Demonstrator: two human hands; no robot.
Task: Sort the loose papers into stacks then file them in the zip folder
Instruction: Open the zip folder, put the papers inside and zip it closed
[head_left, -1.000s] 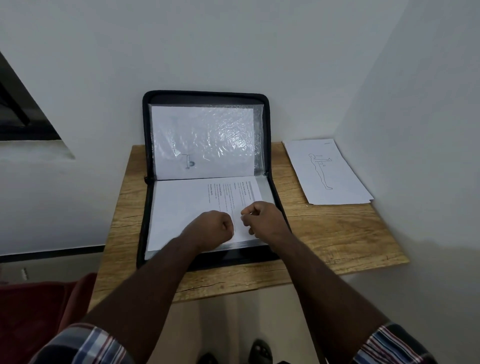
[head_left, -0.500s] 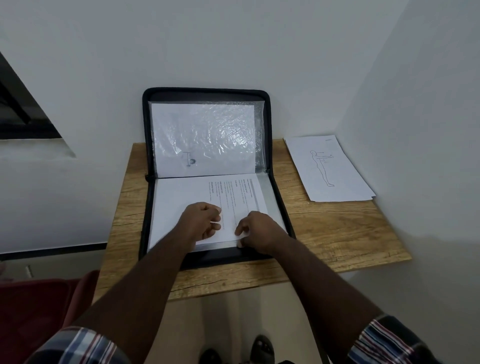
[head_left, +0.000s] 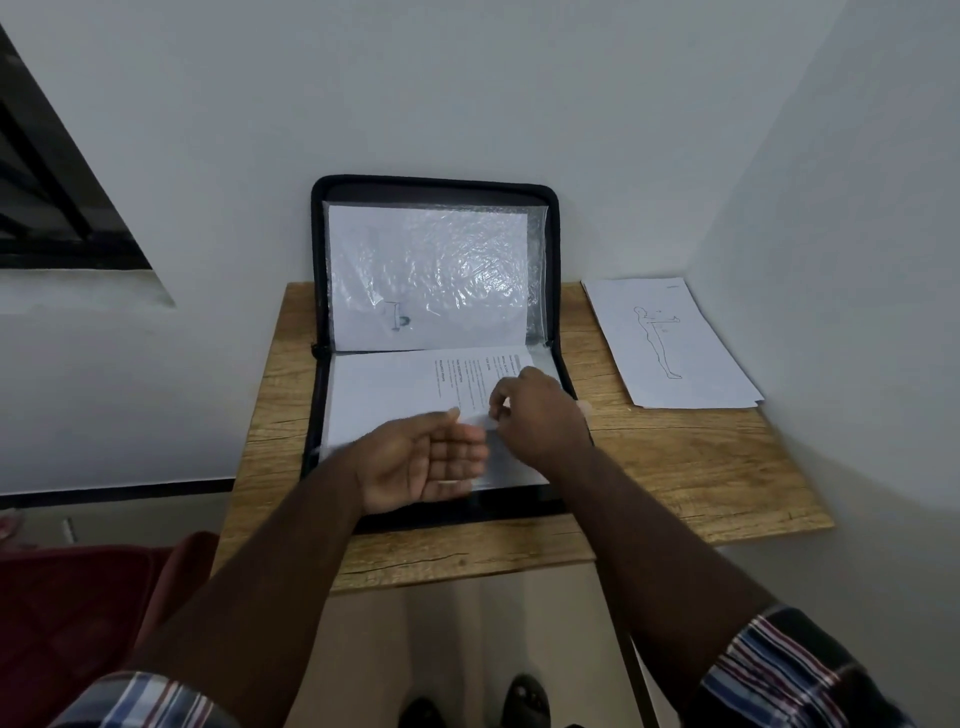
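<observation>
a black zip folder (head_left: 435, 183) with a soft fabric edge lies open on a wood-grain surface (head_left: 685, 467), its upper half propped upright against the white wall and its lower half flat. the upper half carries a crinkled, shiny clear plastic sleeve (head_left: 467, 260) with a white sheet inside; a small drawing shows near that sheet's bottom left, too faint to read. on the lower half lies a flat printed sheet (head_left: 395, 389) with lines of small text running sideways, too small to make out. the left hand (head_left: 421, 460) is held palm up over the near edge of this sheet, fingers straight and together, gripping nothing. the right hand (head_left: 535, 415) has its fingers curled with thumb and fingertips pinching what looks like the clear plastic over the sheet's right part, though blur there makes the exact hold hard to tell. the hands hide the near right corner of the folder. well apart to the right, a thin stack of loose white papers (head_left: 670, 348) rests on the surface near the side wall, its top sheet showing a thin outline of a standing figure. checked sleeves (head_left: 779, 670) are cut off at the bottom edge.
</observation>
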